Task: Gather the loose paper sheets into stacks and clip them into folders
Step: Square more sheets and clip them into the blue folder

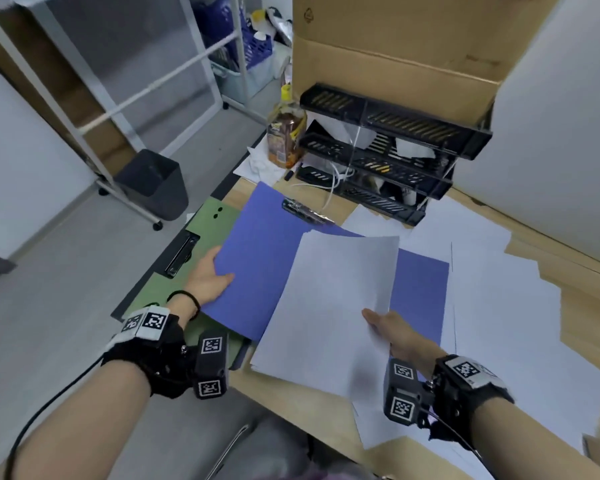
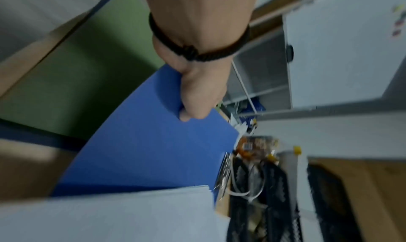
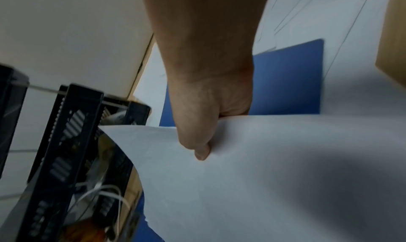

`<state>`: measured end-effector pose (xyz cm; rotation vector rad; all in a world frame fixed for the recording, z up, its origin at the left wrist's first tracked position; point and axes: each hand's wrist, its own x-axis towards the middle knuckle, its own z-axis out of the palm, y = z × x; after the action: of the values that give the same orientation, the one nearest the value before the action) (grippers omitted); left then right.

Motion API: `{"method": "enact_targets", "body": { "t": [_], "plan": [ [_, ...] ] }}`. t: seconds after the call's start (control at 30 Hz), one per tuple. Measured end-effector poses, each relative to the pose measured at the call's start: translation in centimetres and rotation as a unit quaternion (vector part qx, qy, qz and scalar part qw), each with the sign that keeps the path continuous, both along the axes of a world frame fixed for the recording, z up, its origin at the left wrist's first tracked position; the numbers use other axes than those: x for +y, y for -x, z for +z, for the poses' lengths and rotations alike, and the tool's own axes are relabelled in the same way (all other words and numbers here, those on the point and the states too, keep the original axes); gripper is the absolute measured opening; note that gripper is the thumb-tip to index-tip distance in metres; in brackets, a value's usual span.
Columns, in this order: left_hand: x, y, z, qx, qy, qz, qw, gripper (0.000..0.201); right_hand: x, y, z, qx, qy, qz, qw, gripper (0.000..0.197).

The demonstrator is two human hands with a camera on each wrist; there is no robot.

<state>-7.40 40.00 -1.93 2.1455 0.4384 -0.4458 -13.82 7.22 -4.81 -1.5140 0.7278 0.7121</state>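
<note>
In the middle of the frame, the right hand (image 1: 390, 329) pinches the floppy paper stack (image 1: 329, 306) by its edge; the left hand (image 1: 210, 277) grips the stiff blue folder (image 1: 257, 258) underneath, on the counter (image 1: 278, 384)

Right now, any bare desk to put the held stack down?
Little. Bare wood shows along the near edge under the held paper stack, and a strip between loose sheets and the cardboard box. Crowded: blue folder, green folder, black tray rack.
</note>
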Motion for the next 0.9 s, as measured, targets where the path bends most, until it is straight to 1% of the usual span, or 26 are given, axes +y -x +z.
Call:
{"method": "enact_targets", "body": {
  "t": [0.03,0.07,0.1,0.13,0.17,0.2,0.23,0.27,0.3,0.33,0.37,0.4,0.43,0.5,0.57,0.63,0.67,0.73,0.8,0.9],
  "plan": [
    [-0.3,-0.1,-0.6,-0.003,-0.102,-0.025,0.994,0.065,-0.9,0.6,0.3,-0.001,0.008,-0.004,1.000,0.019],
    [-0.7,-0.4,-1.5,-0.001,-0.194,-0.060,0.979,0.074,-2.0,1.1,0.3,-0.003,0.020,-0.015,1.000,0.018],
    [-1.2,-0.8,-2.2,0.008,-0.254,-0.106,0.961,0.078,-3.1,1.8,0.4,-0.002,0.026,-0.024,0.999,0.018],
    [-2.1,-1.3,-2.9,0.015,-0.273,-0.153,0.950,0.073,-4.1,2.4,0.2,-0.003,0.033,-0.026,0.999,0.018],
    [-3.4,-1.9,-3.4,0.017,-0.253,-0.197,0.947,0.063,-5.0,3.1,0.3,-0.003,0.039,-0.035,0.999,0.019],
    [-5.1,-2.4,-3.9,0.019,-0.195,-0.227,0.954,0.050,-6.0,3.9,0.1,-0.003,0.048,-0.040,0.998,0.027],
    [-7.3,-2.6,-3.8,0.031,-0.110,-0.237,0.965,0.039,-6.9,4.6,0.1,-0.002,0.051,-0.042,0.998,0.038],
    [-9.7,-2.5,-3.6,0.051,-0.023,-0.242,0.969,0.032,-7.7,5.3,0.2,-0.006,0.052,-0.045,0.998,0.042],
    [-12.1,-2.3,-2.8,0.085,0.059,-0.237,0.966,0.028,-8.5,5.8,0.5,-0.022,0.049,-0.049,0.997,0.039],
    [-14.3,-2.0,-2.2,0.122,0.130,-0.230,0.957,0.023,-8.9,6.1,1.1,-0.039,0.043,-0.056,0.997,0.037],
    [-16.4,-1.9,-1.5,0.148,0.176,-0.236,0.944,0.020,-9.5,6.3,1.4,-0.059,0.041,-0.066,0.995,0.037],
    [-18.1,-1.9,-1.1,0.151,0.198,-0.254,0.935,0.019,-9.9,6.3,2.1,-0.077,0.041,-0.076,0.993,0.037],
    [-19.5,-2.1,-0.6,0.134,0.209,-0.269,0.931,0.018,-10.3,6.0,2.9,-0.102,0.042,-0.080,0.991,0.035],
    [-21.8,-2.9,0.8,0.067,0.240,-0.269,0.931,0.025,-11.1,5.1,4.4,-0.161,0.046,-0.122,0.978,0.034],
    [-23.6,-3.8,2.6,0.015,0.297,-0.250,0.921,0.033,-12.0,3.9,6.2,-0.213,0.047,-0.171,0.961,0.032],
    [-24.5,-4.3,4.1,0.000,0.345,-0.216,0.913,0.038,-12.7,3.1,8.0,-0.252,0.044,-0.183,0.949,0.025],
    [-24.6,-4.4,4.2,0.002,0.355,-0.201,0.913,0.041,-13.0,2.9,8.4,-0.260,0.040,-0.179,0.948,0.024],
    [-24.5,-4.0,4.0,0.012,0.342,-0.188,0.920,0.045,-13.3,3.1,8.8,-0.262,0.030,-0.154,0.952,0.026],
    [-24.1,-3.1,3.2,0.026,0.307,-0.207,0.929,0.042,-13.5,3.7,8.3,-0.251,0.045,-0.118,0.960,0.030],
    [-24.0,-2.0,2.2,0.035,0.285,-0.216,0.933,0.038,-13.9,4.3,7.4,-0.246,0.063,-0.118,0.960,0.031]
  ]
}}
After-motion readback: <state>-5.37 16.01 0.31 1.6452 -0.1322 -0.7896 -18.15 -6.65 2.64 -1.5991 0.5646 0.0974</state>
